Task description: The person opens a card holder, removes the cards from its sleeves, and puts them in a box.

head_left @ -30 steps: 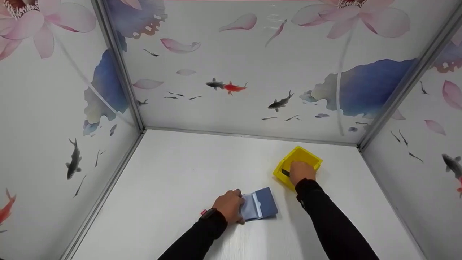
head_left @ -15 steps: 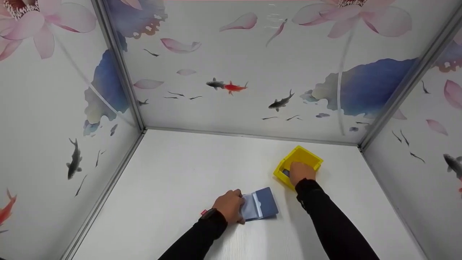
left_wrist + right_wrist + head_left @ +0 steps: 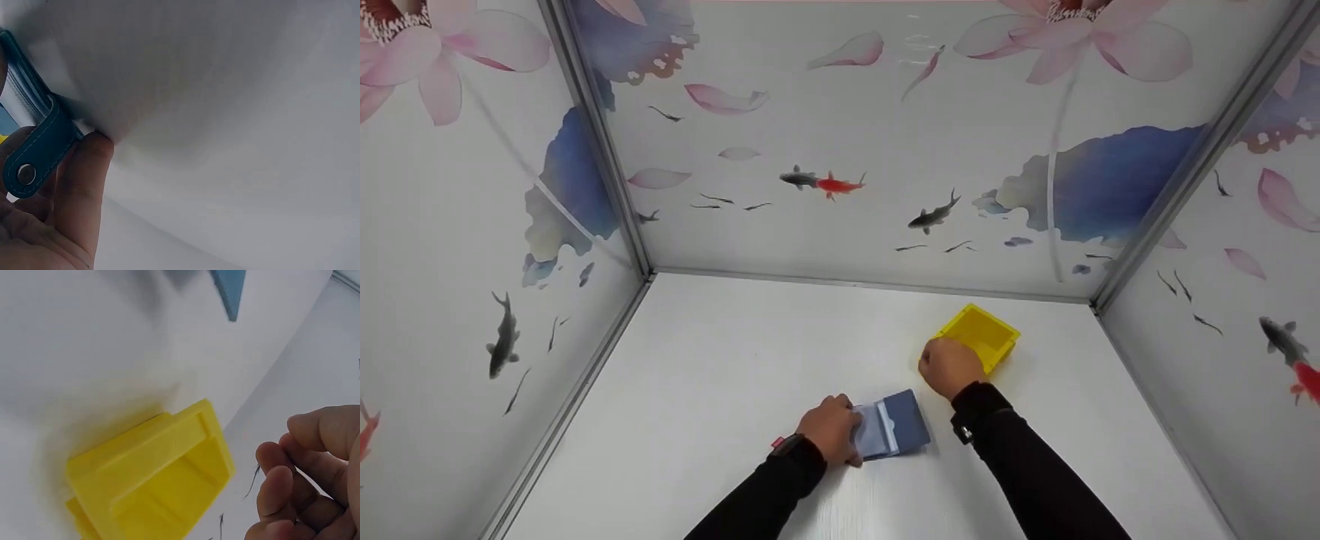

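Note:
My left hand [image 3: 826,429] grips a blue card holder [image 3: 909,420] by its left edge. The holder lies spread flat, its clear plastic sleeve and blue cover facing up. In the left wrist view, its teal strap with a metal snap [image 3: 26,174] sticks out over the fingers. My right hand [image 3: 950,367] is above the near left corner of a yellow bin [image 3: 986,334], hiding that part of it. Seen from the right wrist, its fingers [image 3: 275,486] are curled with the thumb close to the index finger, and nothing shows between them.
The white tabletop [image 3: 720,375] is enclosed by printed panels on the left, the back [image 3: 840,225] and the right. Metal frame strips run along the panel edges. The bin stands beyond the card holder, toward the back right.
My right hand has come up out of the bin and moved left, over its near corner. A dark flat piece seen earlier in the bin no longer shows. The left hand stays on the card holder.

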A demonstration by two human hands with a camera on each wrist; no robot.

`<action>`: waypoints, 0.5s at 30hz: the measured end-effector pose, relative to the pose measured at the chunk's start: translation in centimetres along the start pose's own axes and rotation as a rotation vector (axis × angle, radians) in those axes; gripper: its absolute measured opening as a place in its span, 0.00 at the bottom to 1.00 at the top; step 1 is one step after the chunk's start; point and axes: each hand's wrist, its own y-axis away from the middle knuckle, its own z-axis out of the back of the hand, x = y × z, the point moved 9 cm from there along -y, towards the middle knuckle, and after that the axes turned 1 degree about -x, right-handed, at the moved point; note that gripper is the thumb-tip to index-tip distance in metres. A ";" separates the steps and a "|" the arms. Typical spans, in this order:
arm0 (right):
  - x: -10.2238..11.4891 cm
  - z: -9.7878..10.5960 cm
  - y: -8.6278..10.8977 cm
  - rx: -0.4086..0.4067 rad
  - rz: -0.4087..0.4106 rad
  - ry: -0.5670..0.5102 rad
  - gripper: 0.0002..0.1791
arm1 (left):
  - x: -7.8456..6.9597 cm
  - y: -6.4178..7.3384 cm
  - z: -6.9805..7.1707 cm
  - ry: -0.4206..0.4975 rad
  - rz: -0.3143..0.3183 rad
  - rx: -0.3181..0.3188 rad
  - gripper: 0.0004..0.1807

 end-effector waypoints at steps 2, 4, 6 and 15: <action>1.1 -0.2 0.5 0.027 0.004 -0.030 0.09 | 0.1 0.0 0.0 0.013 0.003 0.003 0.30; 2.1 -0.7 1.1 0.055 0.002 -0.055 0.08 | 0.1 0.0 0.1 0.027 0.004 0.007 0.30; 2.9 -1.2 1.7 0.082 -0.002 -0.072 0.08 | 0.1 -0.1 0.2 0.035 0.001 0.009 0.29; 6.1 -4.2 4.7 0.185 0.051 -0.132 0.06 | 0.8 -0.4 0.2 0.122 0.023 -0.017 0.29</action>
